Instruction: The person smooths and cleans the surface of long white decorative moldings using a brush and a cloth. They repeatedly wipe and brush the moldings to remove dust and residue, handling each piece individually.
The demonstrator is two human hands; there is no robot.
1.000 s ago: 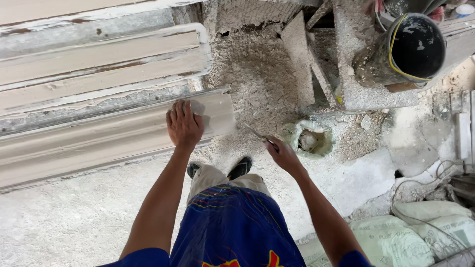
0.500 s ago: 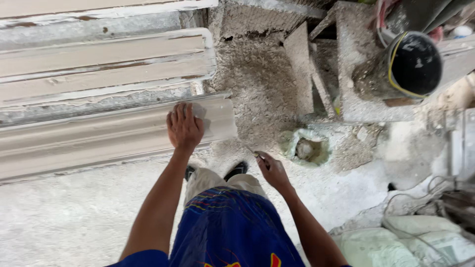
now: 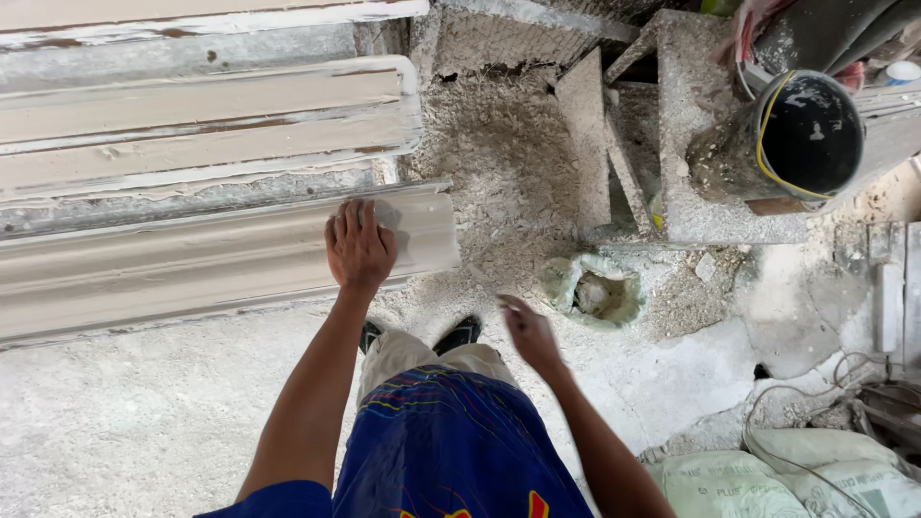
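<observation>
Long cream plaster cornice moulding (image 3: 221, 264): on the dusty floor, its end under the left hand (image 3: 360, 245), pressed flat, fingers spread. Right hand (image 3: 528, 331): right of the moulding, blurred, grip undeterminable. Black bucket (image 3: 801, 134): far right.

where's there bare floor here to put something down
Bare dusty floor lies left of the person's legs, below the long moulding under the left hand. A smaller patch sits between the plaster-caked bowl and the sacks. The rubble and black bucket top right are crowded.
</observation>
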